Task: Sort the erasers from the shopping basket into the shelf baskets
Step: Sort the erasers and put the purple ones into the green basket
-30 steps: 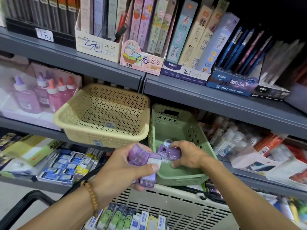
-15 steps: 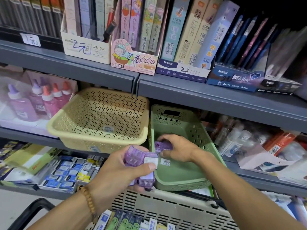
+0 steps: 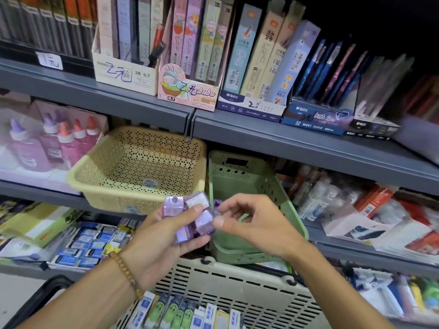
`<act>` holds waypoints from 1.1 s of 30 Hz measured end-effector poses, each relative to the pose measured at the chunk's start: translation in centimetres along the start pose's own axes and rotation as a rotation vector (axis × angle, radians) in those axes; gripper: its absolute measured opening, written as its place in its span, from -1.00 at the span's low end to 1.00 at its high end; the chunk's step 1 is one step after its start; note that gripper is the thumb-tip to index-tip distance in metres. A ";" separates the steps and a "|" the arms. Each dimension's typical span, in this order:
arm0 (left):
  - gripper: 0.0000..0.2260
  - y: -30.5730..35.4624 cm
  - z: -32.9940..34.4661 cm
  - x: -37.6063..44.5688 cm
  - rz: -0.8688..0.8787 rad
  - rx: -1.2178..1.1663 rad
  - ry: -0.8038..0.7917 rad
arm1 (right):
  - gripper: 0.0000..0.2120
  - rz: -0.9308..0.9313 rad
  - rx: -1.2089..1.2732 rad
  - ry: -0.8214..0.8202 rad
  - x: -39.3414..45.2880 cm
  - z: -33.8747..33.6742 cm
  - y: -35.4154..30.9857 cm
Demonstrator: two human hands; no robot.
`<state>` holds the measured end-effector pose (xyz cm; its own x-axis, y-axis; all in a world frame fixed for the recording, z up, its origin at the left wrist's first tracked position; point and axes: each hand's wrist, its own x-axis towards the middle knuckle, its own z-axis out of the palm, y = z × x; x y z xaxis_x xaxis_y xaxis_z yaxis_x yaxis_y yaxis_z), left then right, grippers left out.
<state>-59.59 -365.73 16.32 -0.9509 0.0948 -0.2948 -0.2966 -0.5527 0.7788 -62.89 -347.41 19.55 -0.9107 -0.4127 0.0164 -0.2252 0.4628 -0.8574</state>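
Note:
My left hand (image 3: 154,243) grips a cluster of clear purple erasers (image 3: 197,210) in front of the shelf. My right hand (image 3: 256,222) is right beside it, its thumb and forefinger pinching a purple eraser at the cluster's right edge. Both hands hover over the front of the green shelf basket (image 3: 292,210), whose floor is mostly hidden by them. To its left stands the beige perforated shelf basket (image 3: 133,167) with only a label on its floor. The cream shopping basket (image 3: 237,286) sits below my hands, with several boxed erasers (image 3: 180,312) standing in a row.
A grey shelf (image 3: 285,143) above the baskets carries boxes of pencil leads and pens. Glue bottles (image 3: 54,143) stand at the left, more bottles (image 3: 318,198) and packets at the right. Small blue packs (image 3: 88,250) lie on the lower shelf. A black handle (image 3: 35,302) shows bottom left.
My right hand put purple erasers into the green basket, then drew back out and to the left, up to the cluster in my left hand. My left hand rose slightly.

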 end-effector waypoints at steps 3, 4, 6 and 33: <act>-0.64 -0.2 0.4 -0.1 0.008 -0.043 -0.033 | -0.72 0.034 -0.005 -0.004 -1.1 1.0 -0.9; -0.62 -0.2 0.4 -0.2 0.013 -0.037 -0.039 | -0.72 0.047 0.002 0.016 -1.1 1.1 -0.9; -0.61 -0.2 0.6 -0.3 0.026 -0.017 -0.066 | -0.73 0.092 0.068 0.024 -1.2 1.1 -0.7; -0.71 -0.9 -0.1 0.8 0.159 0.526 -0.059 | -0.45 0.291 -0.745 0.005 6.2 -3.2 6.6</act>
<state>-60.12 -365.25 15.35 -0.9864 0.0989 -0.1313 -0.1391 -0.0773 0.9873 -71.14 -344.39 15.68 -0.9697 -0.1922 -0.1508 -0.1490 0.9545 -0.2584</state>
